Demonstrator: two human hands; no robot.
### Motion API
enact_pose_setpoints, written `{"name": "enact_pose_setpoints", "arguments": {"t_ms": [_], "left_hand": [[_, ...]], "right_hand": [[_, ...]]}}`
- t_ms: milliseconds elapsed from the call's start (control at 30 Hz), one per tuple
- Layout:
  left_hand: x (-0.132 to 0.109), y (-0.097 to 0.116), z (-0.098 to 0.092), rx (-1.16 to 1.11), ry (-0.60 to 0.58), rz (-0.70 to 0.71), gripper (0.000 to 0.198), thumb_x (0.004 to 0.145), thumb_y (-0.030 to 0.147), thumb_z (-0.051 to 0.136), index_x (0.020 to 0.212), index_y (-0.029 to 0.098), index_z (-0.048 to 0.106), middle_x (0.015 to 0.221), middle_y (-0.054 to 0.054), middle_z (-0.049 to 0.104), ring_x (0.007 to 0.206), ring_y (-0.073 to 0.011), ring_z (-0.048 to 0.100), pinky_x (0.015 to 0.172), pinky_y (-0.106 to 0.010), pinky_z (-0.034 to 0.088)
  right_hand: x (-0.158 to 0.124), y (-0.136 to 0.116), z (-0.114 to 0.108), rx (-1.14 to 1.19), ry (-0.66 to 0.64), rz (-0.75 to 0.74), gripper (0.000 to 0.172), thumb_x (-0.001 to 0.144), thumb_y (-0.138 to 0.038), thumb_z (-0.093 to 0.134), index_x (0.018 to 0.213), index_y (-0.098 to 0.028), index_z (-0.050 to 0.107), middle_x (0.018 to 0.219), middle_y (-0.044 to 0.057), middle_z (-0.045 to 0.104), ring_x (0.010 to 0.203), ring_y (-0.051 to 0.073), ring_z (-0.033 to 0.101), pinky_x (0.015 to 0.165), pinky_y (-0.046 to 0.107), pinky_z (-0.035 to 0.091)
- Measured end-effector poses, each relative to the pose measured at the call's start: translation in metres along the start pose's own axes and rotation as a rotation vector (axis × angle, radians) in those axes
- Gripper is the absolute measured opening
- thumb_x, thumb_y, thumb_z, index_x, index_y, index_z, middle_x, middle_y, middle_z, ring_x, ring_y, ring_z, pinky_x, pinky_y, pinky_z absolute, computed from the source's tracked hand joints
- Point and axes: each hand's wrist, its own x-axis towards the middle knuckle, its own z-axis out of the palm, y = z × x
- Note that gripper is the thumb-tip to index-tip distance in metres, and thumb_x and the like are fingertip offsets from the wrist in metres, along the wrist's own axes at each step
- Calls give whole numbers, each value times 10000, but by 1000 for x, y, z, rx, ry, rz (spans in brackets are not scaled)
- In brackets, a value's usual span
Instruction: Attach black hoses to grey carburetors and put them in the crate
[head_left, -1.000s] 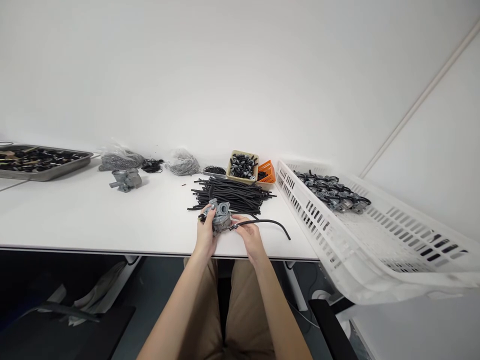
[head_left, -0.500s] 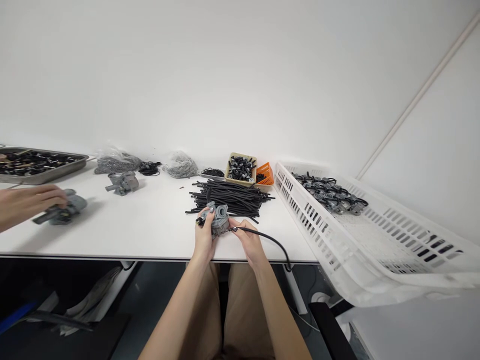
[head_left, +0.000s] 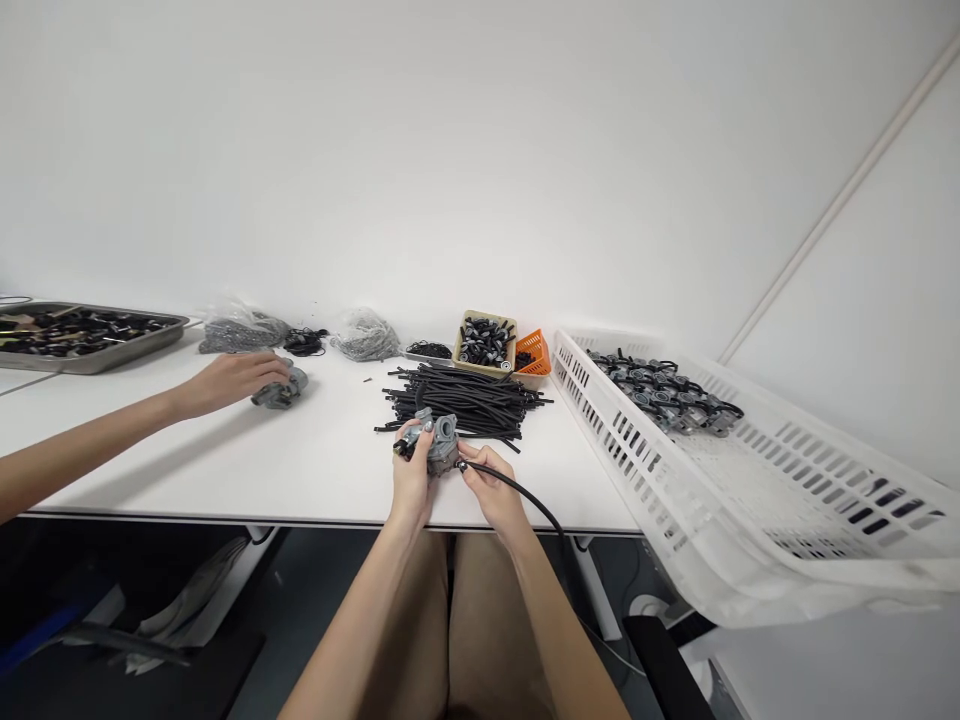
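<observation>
My left hand (head_left: pixel 412 475) grips a grey metal carburetor (head_left: pixel 442 445) above the front part of the table, thumb on its near side. In my right hand (head_left: pixel 491 490), the fingers pinch a black rubber hose (head_left: pixel 529 495) close to its end, right beside the lower right of the carburetor. Whether the hose end sits on a fitting there, I cannot tell. From my fingers the hose curves down over the table edge. Just behind the carburetor lies a pile of cut black hoses (head_left: pixel 465 400).
At left, a co-worker's hand (head_left: pixel 232 380) rests on another carburetor (head_left: pixel 289 385). A white crate (head_left: pixel 600 425) with several carburetors (head_left: pixel 667 390) stands at right. Behind the hoses are a yellow bin (head_left: pixel 459 345) and an orange basket (head_left: pixel 541 352). A metal tray (head_left: pixel 142 350) sits far left.
The co-worker's hand has moved right, to the spot where a carburetor stood on the table. My hands keep nearly the same place, holding the carburetor and hose.
</observation>
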Motion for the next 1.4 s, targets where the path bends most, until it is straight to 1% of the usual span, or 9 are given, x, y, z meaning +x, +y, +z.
{"name": "enact_pose_setpoints", "arguments": {"t_ms": [200, 400, 600, 700, 800, 1000, 1167, 1267, 1400], "left_hand": [[0, 1, -4, -5, -27, -82, 492, 674, 503, 788, 1040, 233, 600, 910, -6, 701, 740, -168, 673, 622, -272, 541], [0, 2, -4, 16, -97, -184, 509, 681, 502, 783, 1063, 208, 617, 910, -45, 722, 721, -202, 695, 609, -316, 564], [-5, 8, -2, -2, -173, -181, 495, 641, 413, 836, 1040, 204, 631, 884, -10, 719, 738, -169, 681, 668, -275, 555], [-6, 7, -4, -4, -231, -188, 475, 636, 403, 842, 1018, 196, 650, 883, -8, 714, 749, -150, 664, 669, -240, 536], [-5, 5, -6, 7, -278, -185, 458, 647, 400, 838, 1019, 193, 669, 923, -24, 720, 783, -153, 667, 680, -232, 527], [-6, 5, -8, 35, -327, -231, 427, 655, 427, 825, 985, 189, 697, 915, -51, 737, 803, -187, 677, 682, -251, 527], [-7, 12, -5, 30, -312, -381, 480, 750, 598, 662, 943, 161, 700, 836, -97, 740, 800, -239, 703, 649, -299, 541], [-7, 15, -5, 30, -318, -449, 480, 786, 606, 586, 896, 152, 700, 741, -89, 729, 693, -231, 699, 587, -297, 527], [-6, 14, -7, 40, -299, -487, 407, 787, 543, 594, 794, 143, 672, 618, -61, 691, 541, -207, 652, 534, -293, 498]], "right_hand": [[-1, -2, -1, 111, 32, 41, 299, 694, -393, 841, 646, -220, 602, 1184, 108, 742, 1260, 296, 605, 1117, 482, 405], [3, 10, -5, 191, 159, 8, 340, 615, -438, 887, 705, -216, 647, 1129, 114, 760, 1092, 296, 686, 1062, 498, 433], [3, 7, -6, 182, 274, -15, 389, 624, -472, 868, 653, -219, 575, 1048, 105, 770, 1002, 270, 703, 993, 450, 477], [4, 8, -6, 141, 293, -16, 407, 581, -439, 895, 759, -222, 600, 979, 86, 760, 957, 249, 703, 932, 402, 511], [4, 9, -7, 123, 329, -20, 525, 565, -396, 908, 968, -233, 612, 997, 81, 745, 904, 228, 695, 861, 372, 537], [4, 15, -12, 91, 225, -26, 577, 579, -439, 896, 1076, -231, 689, 1185, 123, 718, 999, 263, 677, 886, 399, 540], [2, 19, -14, 66, 173, -54, 569, 577, -487, 898, 1066, -234, 755, 1380, 135, 619, 1286, 325, 556, 1040, 456, 462], [0, 15, -14, 87, 109, -48, 570, 616, -467, 890, 1120, -246, 742, 1422, 129, 587, 1371, 314, 485, 1143, 479, 355], [-3, 7, -13, 158, 13, -24, 686, 597, -473, 900, 1214, -262, 688, 1399, 124, 607, 1345, 320, 512, 1131, 472, 375]]}}
